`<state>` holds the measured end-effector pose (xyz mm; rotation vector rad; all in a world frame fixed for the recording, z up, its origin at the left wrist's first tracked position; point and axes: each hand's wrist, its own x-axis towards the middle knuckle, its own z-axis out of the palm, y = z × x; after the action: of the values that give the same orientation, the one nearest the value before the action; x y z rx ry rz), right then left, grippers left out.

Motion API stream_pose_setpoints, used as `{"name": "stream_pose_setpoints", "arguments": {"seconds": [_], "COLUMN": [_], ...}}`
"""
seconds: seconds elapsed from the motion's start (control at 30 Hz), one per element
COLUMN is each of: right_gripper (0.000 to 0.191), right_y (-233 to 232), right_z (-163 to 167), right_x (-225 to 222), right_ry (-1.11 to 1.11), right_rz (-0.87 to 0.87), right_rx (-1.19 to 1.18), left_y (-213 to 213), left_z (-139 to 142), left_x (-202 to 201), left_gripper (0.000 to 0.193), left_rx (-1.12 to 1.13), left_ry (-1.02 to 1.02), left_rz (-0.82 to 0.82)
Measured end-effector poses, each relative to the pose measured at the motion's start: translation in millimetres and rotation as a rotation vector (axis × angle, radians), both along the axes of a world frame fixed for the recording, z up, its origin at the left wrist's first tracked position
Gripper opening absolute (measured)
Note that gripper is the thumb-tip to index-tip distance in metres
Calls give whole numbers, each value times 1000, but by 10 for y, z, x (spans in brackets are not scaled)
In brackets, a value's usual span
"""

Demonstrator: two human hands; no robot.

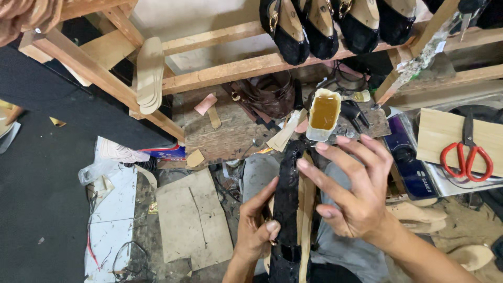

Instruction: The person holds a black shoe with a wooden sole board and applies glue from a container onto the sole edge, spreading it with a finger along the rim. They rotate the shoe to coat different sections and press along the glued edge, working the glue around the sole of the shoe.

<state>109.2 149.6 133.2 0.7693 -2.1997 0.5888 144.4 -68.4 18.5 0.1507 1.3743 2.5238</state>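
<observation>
Black, lacy-textured shoe upper [287, 194] lay lengthwise over a pale wooden last or sole [305, 209] on the person's lap, directly below the glue tub [324, 112]. Head view only.

Left hand [257, 225] clamped on the lower part of the upper, thumb pressed on top near a small gold buckle, fingers wrapped behind. Right hand [356, 188] not gripping: fingers spread apart, index and middle fingertips [303, 163] touching the upper's edge, other fingers lifted clear.

Judgement on doing it well: the left hand should hold the piece firm against the last while the right fingertips press and smooth along the edge evenly, so the fabric sits flat with no wrinkles; fingertips should stay clear of wet glue.

Relative to the glue tub: it was a white, cut-open plastic container with amber glue inside, on a scarred wooden board [230, 131]. Right of the tub, a dark purple, rounded package [408, 157] with a white label, lying flat. Further right, red-handled scissors [468, 154] on a light wood panel [445, 131]. Above the tub, black shoes [293, 31] on lasts along a wooden rack [236, 68]. Left of the tub, stacked pale insoles [150, 73] against the rack, and a small red-and-blue box [166, 152]. Lower left, a cardboard sheet [193, 217] on the floor.
</observation>
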Motion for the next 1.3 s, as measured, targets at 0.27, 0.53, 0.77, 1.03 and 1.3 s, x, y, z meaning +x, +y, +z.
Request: {"name": "stream_pose_setpoints", "arguments": {"seconds": [0.27,0.53,0.77,1.03,1.3], "right_gripper": [58,54,51,48,47], "right_y": [23,62,65,109,112], "right_z": [-20,-40,-65,-50,-74], "right_x": [-35,-52,-44,-19,22], "right_ry": [71,76,103,152,157], "right_rz": [24,17,81,151,170], "right_rx": [1,50,50,81,94], "left_y": [16,10,25,18,13], "left_z": [70,145,212,240,225], "left_x": [21,4,2,-1,-2], "left_gripper": [97,98,96,96,96], "left_rx": [52,59,78,78,61], "left_ry": [-9,0,26,3,-2], "left_rz": [8,-10,-31,-46,-48]}}
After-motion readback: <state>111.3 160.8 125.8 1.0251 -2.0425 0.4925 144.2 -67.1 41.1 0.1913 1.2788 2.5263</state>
